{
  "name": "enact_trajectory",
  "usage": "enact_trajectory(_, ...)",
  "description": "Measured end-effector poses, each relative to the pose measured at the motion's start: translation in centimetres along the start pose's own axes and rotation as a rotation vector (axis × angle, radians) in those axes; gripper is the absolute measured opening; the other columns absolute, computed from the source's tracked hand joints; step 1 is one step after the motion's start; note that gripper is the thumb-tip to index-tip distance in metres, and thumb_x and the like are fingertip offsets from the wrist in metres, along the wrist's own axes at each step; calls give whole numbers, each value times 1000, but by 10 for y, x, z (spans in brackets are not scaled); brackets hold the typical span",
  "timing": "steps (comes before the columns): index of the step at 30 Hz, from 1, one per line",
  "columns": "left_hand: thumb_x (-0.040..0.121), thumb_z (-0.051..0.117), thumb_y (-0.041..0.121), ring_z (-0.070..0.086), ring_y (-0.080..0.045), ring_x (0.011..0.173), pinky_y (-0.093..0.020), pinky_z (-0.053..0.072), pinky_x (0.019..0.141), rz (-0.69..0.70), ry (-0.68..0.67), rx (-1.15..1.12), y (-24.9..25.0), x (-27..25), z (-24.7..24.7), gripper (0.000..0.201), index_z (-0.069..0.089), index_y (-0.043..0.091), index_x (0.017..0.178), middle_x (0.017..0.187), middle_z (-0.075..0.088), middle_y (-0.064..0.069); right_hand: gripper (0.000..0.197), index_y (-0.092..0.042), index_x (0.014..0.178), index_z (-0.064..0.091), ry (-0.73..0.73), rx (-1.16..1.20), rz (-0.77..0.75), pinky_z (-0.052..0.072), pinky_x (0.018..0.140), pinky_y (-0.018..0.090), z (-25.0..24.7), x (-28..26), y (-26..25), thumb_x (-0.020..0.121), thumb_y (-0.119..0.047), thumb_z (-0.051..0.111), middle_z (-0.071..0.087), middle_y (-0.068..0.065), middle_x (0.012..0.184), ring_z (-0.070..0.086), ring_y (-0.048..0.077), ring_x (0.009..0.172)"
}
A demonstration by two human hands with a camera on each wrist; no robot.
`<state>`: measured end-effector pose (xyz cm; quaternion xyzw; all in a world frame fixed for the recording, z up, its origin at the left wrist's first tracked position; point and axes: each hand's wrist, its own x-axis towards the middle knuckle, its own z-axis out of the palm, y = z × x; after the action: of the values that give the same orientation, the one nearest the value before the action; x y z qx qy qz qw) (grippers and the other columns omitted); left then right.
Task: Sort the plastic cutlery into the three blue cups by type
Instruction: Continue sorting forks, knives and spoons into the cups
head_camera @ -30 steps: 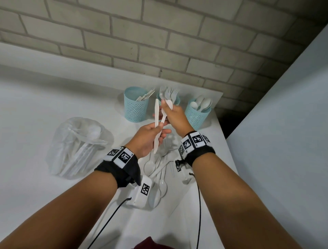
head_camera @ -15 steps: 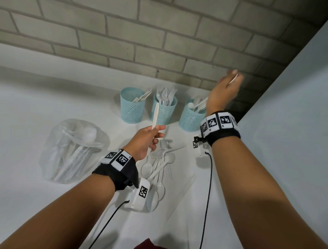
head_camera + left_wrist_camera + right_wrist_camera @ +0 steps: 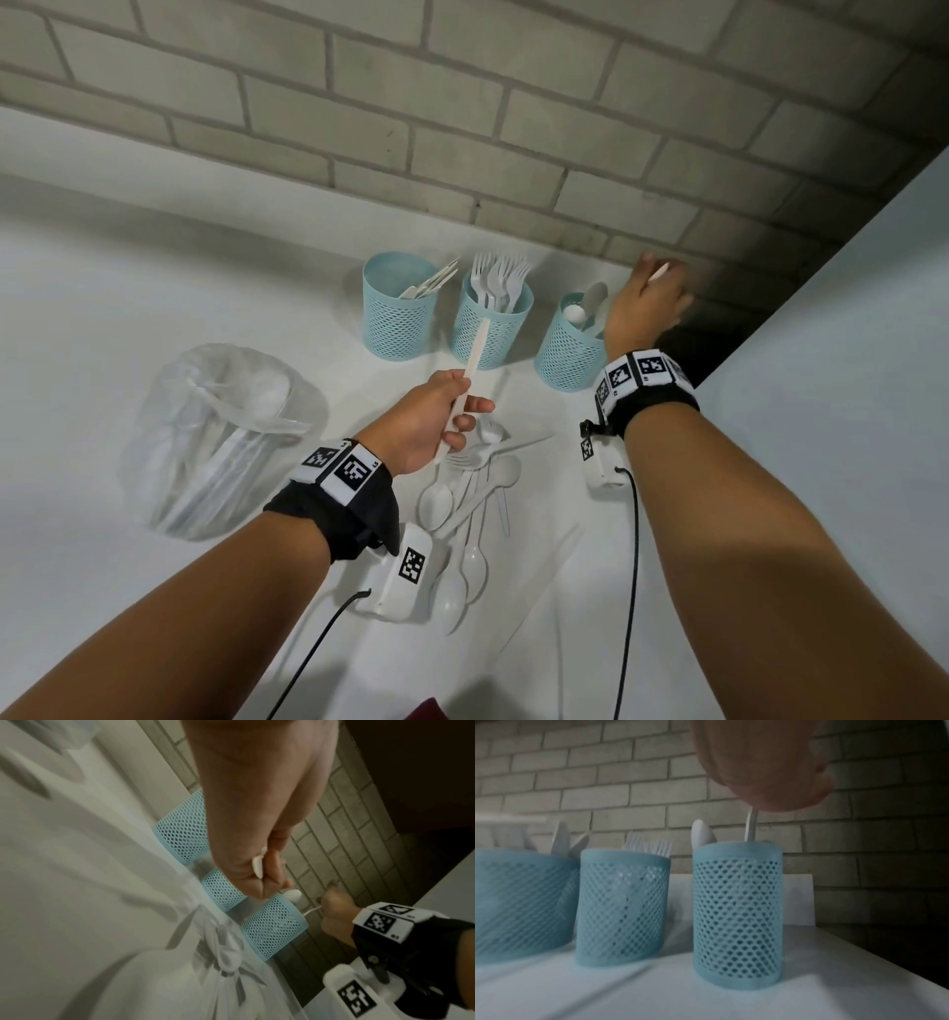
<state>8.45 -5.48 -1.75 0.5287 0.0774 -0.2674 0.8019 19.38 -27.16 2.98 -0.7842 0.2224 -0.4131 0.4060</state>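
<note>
Three blue mesh cups stand in a row near the far edge of the white table (image 3: 128,288), close to the brick wall (image 3: 462,103). The left cup (image 3: 398,308) holds knives, the middle cup (image 3: 490,329) holds forks with tines up, and the right cup (image 3: 570,349) holds spoons. The right hand (image 3: 647,308) is over the right cup, fingers curled round a white handle whose end pokes out past the knuckles; in the right wrist view that spoon (image 3: 752,825) runs down from the hand into the cup, though its bowl is hidden, so spoon is likely rather than certain. The left hand (image 3: 431,426) is nearer, in front of the middle cup, gripping a white knife (image 3: 472,370) by its lower part, the blade pointing up and away, tilted a little to the right; it is above the table, touching no cup. Below and to the right of that hand a loose pile (image 3: 472,493) of spoons and forks lies on the table, overlapping one another. To the left of the pile sits a crumpled clear bag (image 3: 221,437) with more white cutlery inside. Both wrists wear black bands with printed markers.
</note>
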Motion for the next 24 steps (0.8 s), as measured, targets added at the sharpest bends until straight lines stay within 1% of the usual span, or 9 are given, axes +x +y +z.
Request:
enact_trajectory(2, 101, 32, 14, 35, -10, 55, -15, 27, 41, 12, -5, 0, -1, 1, -1, 15, 41, 14, 113, 81, 58, -5, 43, -8, 115, 54, -89, -135, 49, 30, 99, 37, 4, -5, 11, 96, -44, 39, 55, 13, 123, 40, 27, 120)
enact_trajectory(5, 100, 33, 8, 41, -11, 57, -15, 32, 41, 32, -9, -35, -1, 2, -2, 18, 46, 13, 111, 86, 60, -7, 40, -10, 116, 55, -10, -144, 28, 29, 97, 35, 5, -11, 8, 95, -41, 41, 54, 11, 124, 40, 26, 119)
enact_trajectory(8, 100, 37, 9, 55, -9, 59, -14, 41, 47, 64, -15, -38, -2, 0, -1, 18, 53, 15, 106, 91, 66, -6, 39, -4, 105, 61, 161, 0, -260, 33, 89, 32, 1, -16, -15, 91, -36, 44, 60, 15, 109, 50, 29, 105)
enact_trajectory(10, 100, 41, 13, 63, -7, 61, -13, 45, 50, 89, -10, -22, -2, -2, 1, 17, 56, 19, 105, 92, 69, -2, 32, 0, 95, 61, 153, 166, -523, 38, 85, 29, 1, -28, -34, 90, -28, 47, 60, 16, 97, 54, 28, 92)
enact_trajectory(12, 98, 45, 17, 67, -5, 64, -12, 47, 51, 120, 7, 2, -2, -5, 3, 16, 59, 22, 104, 91, 71, 2, 27, -2, 86, 61, -89, 249, -700, 42, 76, 28, 0, -49, -52, 92, -24, 46, 56, 8, 86, 51, 18, 81)
enact_trajectory(14, 96, 50, 21, 67, -2, 64, -11, 47, 52, 159, 50, 29, 0, -8, 4, 13, 62, 24, 100, 90, 71, 5, 30, -6, 75, 60, -513, 86, -780, 41, 67, 32, 4, -69, -65, 94, -25, 47, 51, 0, 73, 47, 15, 68)
enact_trajectory(17, 91, 59, 20, 66, 1, 59, -8, 46, 51, 217, 166, 16, 2, -10, 0, 6, 64, 19, 94, 86, 70, 3, 44, -5, 81, 69, -1191, -340, -627, 46, 77, 34, 5, -87, -83, 97, -37, 44, 67, 6, 79, 60, 22, 76)
enact_trajectory(20, 86, 66, 15, 65, -1, 52, -9, 49, 51, 267, 295, -82, 7, -12, -12, 3, 63, 13, 86, 82, 67, -3, 48, -8, 92, 70, -1428, -513, -513, 42, 90, 32, -1, -91, -95, 99, -42, 36, 70, 4, 93, 63, 19, 91)
enact_trajectory(24, 82, 70, 10, 67, -7, 53, -14, 56, 62, 329, 385, -215, 12, -17, -26, 22, 58, 6, 100, 84, 66, -9, 24, -28, 79, 61, -1631, -671, -460, 42, 86, 31, -7, -87, -98, 96, -38, 47, 68, -5, 84, 65, 10, 80)
